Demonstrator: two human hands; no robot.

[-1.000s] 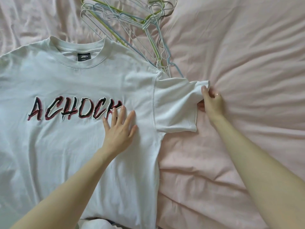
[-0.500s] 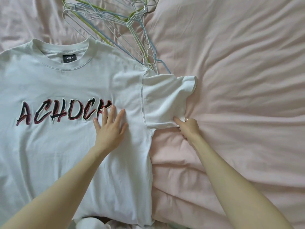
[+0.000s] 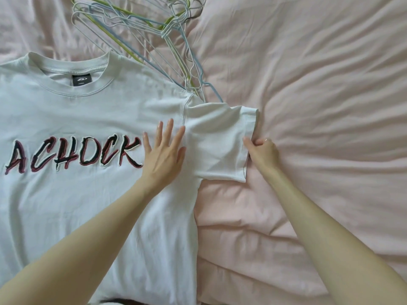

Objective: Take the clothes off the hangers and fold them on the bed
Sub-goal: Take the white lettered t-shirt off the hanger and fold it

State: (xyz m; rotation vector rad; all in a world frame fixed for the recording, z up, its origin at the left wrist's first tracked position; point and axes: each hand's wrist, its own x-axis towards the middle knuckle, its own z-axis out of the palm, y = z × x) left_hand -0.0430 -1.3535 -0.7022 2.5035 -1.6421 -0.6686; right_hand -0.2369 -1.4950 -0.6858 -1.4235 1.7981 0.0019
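Note:
A white T-shirt with dark red lettering lies face up and flat on the pink bed, collar toward the far side. My left hand presses flat on the chest just right of the lettering, fingers straight, beside the sleeve seam. My right hand pinches the outer hem of the shirt's right-side sleeve, fingers curled round the cuff edge. Several empty wire hangers in white, blue and green lie in a pile above the shirt's shoulder.
Rumpled pink sheet covers the whole right half of the view. A bit of other white cloth shows at the bottom edge below the shirt's hem.
My right hand moved from the sleeve's lower edge up to its outer cuff and took hold of it. My left hand slid to the right, toward the sleeve seam.

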